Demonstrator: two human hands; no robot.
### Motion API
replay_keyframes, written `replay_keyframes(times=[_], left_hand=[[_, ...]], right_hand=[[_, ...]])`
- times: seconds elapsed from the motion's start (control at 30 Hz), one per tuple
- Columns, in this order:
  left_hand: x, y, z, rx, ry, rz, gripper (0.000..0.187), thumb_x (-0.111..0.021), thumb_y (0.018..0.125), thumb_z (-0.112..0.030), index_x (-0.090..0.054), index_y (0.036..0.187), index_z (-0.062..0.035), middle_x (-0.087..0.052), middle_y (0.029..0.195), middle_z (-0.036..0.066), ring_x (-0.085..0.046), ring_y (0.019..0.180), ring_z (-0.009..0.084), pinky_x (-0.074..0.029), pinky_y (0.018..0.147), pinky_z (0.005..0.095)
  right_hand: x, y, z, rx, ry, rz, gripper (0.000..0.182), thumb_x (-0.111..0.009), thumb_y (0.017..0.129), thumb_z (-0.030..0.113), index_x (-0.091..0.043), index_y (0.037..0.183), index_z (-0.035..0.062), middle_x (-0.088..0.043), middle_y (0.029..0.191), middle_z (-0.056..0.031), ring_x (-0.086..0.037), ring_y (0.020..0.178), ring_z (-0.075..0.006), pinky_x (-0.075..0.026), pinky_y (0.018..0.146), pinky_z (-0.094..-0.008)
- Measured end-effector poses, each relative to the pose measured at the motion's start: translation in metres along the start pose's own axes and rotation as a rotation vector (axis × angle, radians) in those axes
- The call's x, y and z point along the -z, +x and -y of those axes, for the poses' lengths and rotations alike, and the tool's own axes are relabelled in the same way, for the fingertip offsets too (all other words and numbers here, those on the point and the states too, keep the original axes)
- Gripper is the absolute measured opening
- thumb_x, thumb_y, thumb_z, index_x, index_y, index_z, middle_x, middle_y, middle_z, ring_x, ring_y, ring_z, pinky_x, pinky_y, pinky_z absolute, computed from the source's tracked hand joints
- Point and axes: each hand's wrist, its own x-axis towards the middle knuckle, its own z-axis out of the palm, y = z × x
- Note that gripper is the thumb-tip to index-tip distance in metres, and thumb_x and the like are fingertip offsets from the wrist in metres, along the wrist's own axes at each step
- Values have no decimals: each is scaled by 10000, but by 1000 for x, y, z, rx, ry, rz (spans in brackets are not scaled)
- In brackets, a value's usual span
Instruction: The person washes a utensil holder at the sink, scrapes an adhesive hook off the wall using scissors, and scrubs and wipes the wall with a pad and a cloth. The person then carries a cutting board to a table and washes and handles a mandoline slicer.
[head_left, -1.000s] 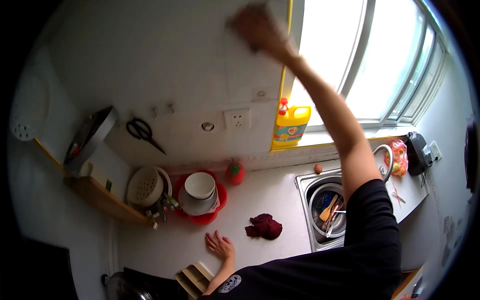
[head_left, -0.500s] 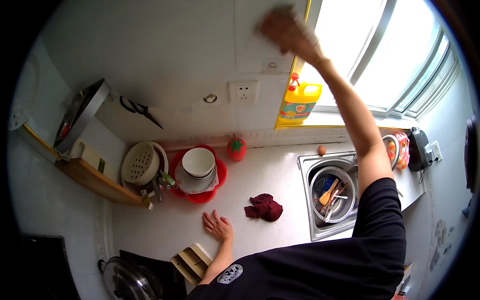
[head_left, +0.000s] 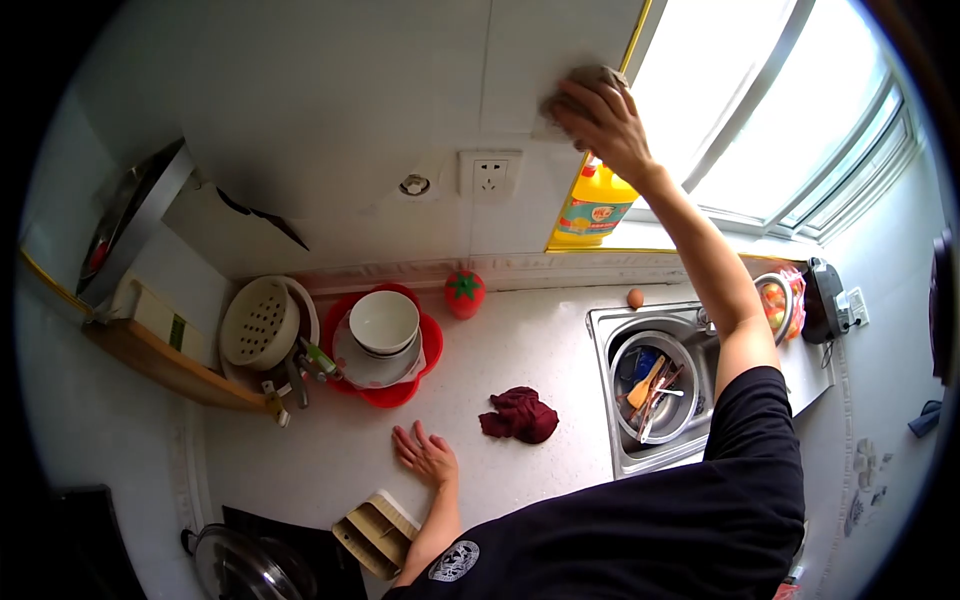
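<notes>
My right hand (head_left: 606,122) is raised against the wall beside the window, its fingers closed over a brownish-grey cloth (head_left: 600,77) pressed to the surface. Just below it stands a yellow jug of detergent (head_left: 592,205) on the window ledge, its top partly covered by the hand. My left hand (head_left: 427,455) lies flat on the white counter (head_left: 545,345) with its fingers spread, holding nothing. A crumpled dark red cloth (head_left: 520,416) rests to its right. Close to my left forearm sits a beige divided holder (head_left: 377,533).
A red basin (head_left: 428,350) holds stacked white bowls (head_left: 384,321), next to a red tomato-shaped container (head_left: 464,294). At right, a metal basin (head_left: 689,408) with utensils stands in the sink (head_left: 604,375); an egg (head_left: 635,298) lies behind it. A lidded pan (head_left: 235,562) is at lower left.
My right hand has moved down and to the right along the wall, with the cloth now showing. My left hand stays flat on the counter. The whole view has shifted slightly.
</notes>
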Motion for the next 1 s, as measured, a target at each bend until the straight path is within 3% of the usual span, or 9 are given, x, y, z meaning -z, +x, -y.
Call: replay_keyframes(times=[0.17, 0.3, 0.43, 0.57, 0.8, 0.87, 0.93, 0.97, 1.0], left_hand=[[4, -1, 1, -10, 22, 24, 441, -522, 813, -160, -458, 1247, -127, -367, 1400, 210, -334, 1309, 379, -275, 1037, 529], [3, 2, -2, -20, 18, 7, 436, -513, 818, -158, -452, 1249, -123, -359, 1409, 208, -335, 1312, 370, -275, 1042, 521], [4, 3, -4, 10, 65, 64, 442, -509, 821, -155, -443, 1257, -127, -350, 1416, 205, -326, 1319, 368, -269, 1046, 517], [-1, 2, -3, 3, 62, 58, 448, -509, 823, -159, -437, 1264, -129, -335, 1426, 203, -318, 1325, 363, -266, 1047, 516], [2, 4, -7, 6, 86, 75, 462, -523, 818, -155, -435, 1271, -134, -329, 1432, 194, -314, 1328, 358, -266, 1049, 511], [3, 4, -6, 1, 96, 85, 462, -524, 818, -152, -435, 1271, -133, -331, 1431, 193, -314, 1328, 359, -265, 1050, 510], [4, 3, -5, 0, 95, 89, 459, -521, 821, -150, -435, 1271, -132, -333, 1428, 192, -315, 1327, 361, -265, 1051, 509], [3, 4, -4, -7, 97, 85, 452, -516, 821, -149, -439, 1266, -125, -334, 1426, 199, -316, 1326, 365, -265, 1051, 511], [0, 4, -3, -15, 97, 83, 445, -511, 822, -148, -442, 1260, -118, -336, 1423, 205, -317, 1325, 369, -265, 1050, 513]], right_hand=[[5, 22, 15, 22, 10, -63, 401, -719, 673, 209, -667, 1070, 229, -547, 1201, 21, -454, 1167, -201, -316, 1043, -412], [21, -27, -9, -105, -41, -25, 341, -721, 728, 213, -672, 1065, 221, -559, 1140, 16, -457, 1136, -200, -312, 1009, -383], [17, -4, 9, -162, 32, -75, 422, -744, 670, 170, -661, 1083, 205, -549, 1132, 3, -439, 1138, -202, -295, 1001, -381], [-1, 18, 30, -116, -48, -120, 313, -711, 706, 200, -657, 1013, 212, -556, 1042, 32, -467, 1053, -175, -306, 959, -361], [9, -6, 20, -262, -29, -159, 265, -703, 705, 215, -668, 967, 204, -558, 1019, 18, -465, 1034, -182, -302, 907, -359], [7, 15, 38, -274, 38, -122, 370, -715, 667, 102, -678, 1023, 199, -570, 1052, 7, -469, 1060, -209, -308, 937, -362], [4, 26, 47, -252, 21, -76, 402, -714, 649, 99, -671, 1035, 198, -572, 1035, 13, -475, 1046, -204, -308, 937, -361], [-3, 22, 38, -198, -26, -164, 293, -679, 684, 176, -656, 973, 222, -547, 982, 27, -479, 1003, -182, -312, 897, -363], [0, 12, 35, -238, -27, -166, 303, -690, 677, 174, -658, 975, 221, -549, 978, 27, -479, 1002, -180, -311, 897, -362]])
